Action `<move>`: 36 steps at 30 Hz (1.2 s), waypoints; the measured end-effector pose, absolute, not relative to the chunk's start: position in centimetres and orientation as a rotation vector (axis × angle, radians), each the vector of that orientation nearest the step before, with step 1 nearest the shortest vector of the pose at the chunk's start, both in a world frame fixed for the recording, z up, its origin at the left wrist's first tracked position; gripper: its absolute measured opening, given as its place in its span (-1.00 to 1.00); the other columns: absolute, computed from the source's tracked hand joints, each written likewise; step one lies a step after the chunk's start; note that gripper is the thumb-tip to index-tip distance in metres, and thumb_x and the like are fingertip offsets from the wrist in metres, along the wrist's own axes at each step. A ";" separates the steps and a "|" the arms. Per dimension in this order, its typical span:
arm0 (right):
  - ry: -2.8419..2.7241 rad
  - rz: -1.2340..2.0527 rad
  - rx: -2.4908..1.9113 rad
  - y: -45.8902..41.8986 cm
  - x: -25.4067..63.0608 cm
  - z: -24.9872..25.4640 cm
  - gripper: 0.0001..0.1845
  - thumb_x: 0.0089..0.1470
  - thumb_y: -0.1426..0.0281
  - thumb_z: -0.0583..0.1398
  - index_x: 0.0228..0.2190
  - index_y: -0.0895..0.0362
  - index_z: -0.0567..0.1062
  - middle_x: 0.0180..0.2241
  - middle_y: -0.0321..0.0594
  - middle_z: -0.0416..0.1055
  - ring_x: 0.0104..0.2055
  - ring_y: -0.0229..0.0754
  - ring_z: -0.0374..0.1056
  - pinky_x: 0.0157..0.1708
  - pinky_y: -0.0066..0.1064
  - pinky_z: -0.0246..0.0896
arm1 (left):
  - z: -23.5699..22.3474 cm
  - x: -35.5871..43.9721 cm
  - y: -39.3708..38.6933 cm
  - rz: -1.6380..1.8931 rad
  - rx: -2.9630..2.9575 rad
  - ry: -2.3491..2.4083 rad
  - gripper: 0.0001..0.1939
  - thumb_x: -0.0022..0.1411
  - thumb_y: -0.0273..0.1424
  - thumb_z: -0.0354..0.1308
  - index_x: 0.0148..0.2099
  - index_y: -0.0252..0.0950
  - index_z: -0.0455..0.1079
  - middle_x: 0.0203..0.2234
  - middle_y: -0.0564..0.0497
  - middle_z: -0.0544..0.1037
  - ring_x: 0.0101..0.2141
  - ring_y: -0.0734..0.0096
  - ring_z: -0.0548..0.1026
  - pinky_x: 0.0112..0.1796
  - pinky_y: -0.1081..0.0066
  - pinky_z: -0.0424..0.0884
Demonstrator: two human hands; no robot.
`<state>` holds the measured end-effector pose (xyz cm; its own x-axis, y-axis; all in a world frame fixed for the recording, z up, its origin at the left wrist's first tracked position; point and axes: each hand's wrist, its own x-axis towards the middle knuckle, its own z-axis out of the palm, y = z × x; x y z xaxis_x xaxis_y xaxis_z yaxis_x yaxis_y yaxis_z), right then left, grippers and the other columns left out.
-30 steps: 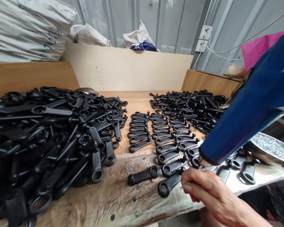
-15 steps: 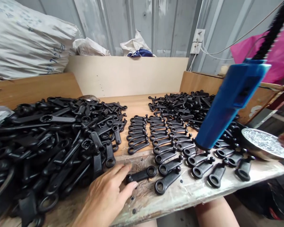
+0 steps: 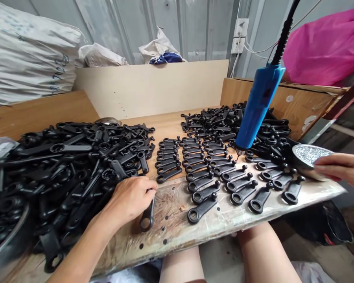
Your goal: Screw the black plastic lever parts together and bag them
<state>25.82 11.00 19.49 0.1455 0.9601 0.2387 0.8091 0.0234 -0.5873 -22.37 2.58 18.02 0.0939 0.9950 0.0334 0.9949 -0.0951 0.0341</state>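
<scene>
My left hand (image 3: 134, 198) has its fingers closed round one end of a black crank handle (image 3: 148, 220), whose ring end points down toward the table's front edge. To its right lie rows of similar crank handles (image 3: 203, 208), each with a ring at one end and a small knob at the other. At the far right, my right hand (image 3: 342, 167) reaches over the rim of a metal bowl (image 3: 308, 167) of small shiny metal pieces (image 3: 308, 154). Its fingers are pressed together; anything between them is hidden. A blue electric screwdriver (image 3: 257, 108) hangs above the rows, bit downward.
A large heap of black parts (image 3: 76, 165) covers the left side. Another heap (image 3: 215, 124) lies at the back right. Wooden boards (image 3: 153, 88) edge the table. White sacks (image 3: 32, 55) and a pink bag (image 3: 324, 47) sit beyond them.
My left hand has taken hold of the crank handle beside it and turned it, ring end toward me. My right hand has come further into view over the bowl. The screwdriver hangs more upright.
</scene>
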 end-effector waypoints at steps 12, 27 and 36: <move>-2.263 0.870 -0.775 6.3 1.6 18.5 -0.82 0.01 0.51 0.10 -0.41 0.15 0.52 -0.50 -0.27 0.44 -0.45 -0.30 0.32 -0.42 -0.53 0.19 | 15.8 -19.7 3.8 0.236 2.283 1.707 -0.51 -0.03 -0.50 0.11 0.01 -0.11 0.38 -0.14 0.06 0.55 -0.12 0.22 0.48 -0.17 0.38 0.37; -2.490 0.888 -0.940 9.2 -5.0 15.8 -0.81 0.02 0.54 0.05 -0.36 0.14 0.44 -0.59 -0.42 0.27 -0.52 -0.37 0.16 -0.48 -0.55 -0.04 | 14.4 -21.2 3.5 0.239 2.097 1.737 -0.62 0.03 -0.59 0.06 -0.12 -0.17 0.48 -0.17 -0.03 0.55 -0.09 0.14 0.45 -0.07 0.21 0.32; -2.561 0.736 -0.938 8.7 -5.6 15.7 -0.85 0.04 0.55 0.05 -0.52 0.15 0.33 -0.61 -0.42 0.22 -0.56 -0.38 0.12 -0.53 -0.54 -0.09 | 14.1 -21.1 3.6 0.208 2.109 1.767 -0.72 0.06 -0.56 0.07 -0.22 -0.20 0.50 -0.26 -0.05 0.56 -0.14 0.13 0.47 -0.12 0.21 0.34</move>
<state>-5.56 8.72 15.75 -0.7354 0.6680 0.1137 0.5059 0.6529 -0.5637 -21.12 3.61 14.12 0.1984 0.9718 -0.1277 0.9155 -0.1372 0.3782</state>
